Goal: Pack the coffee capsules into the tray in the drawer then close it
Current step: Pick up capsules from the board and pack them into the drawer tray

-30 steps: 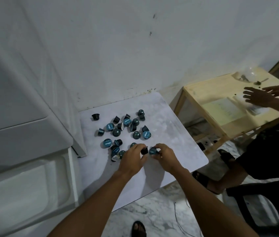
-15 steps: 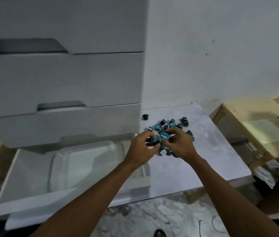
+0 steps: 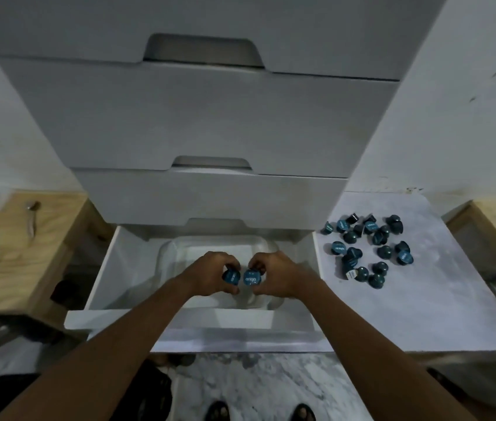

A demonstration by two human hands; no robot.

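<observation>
Both hands have come off the capsule pile (image 3: 367, 248) right of the drawer (image 3: 113, 268) and now hover over its clear tray (image 3: 173, 250), left hand (image 3: 210, 273) pinching one capsule (image 3: 231, 276), right hand (image 3: 274, 276) another (image 3: 252, 278), so packing is only beginning.

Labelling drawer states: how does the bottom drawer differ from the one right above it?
The bottom drawer is pulled out; the drawer above is shut flush. The bottom drawer shows its inside, with a clear tray in it; the drawer above shows only its front. Both are pale grey with a cut-out handle notch.
</observation>
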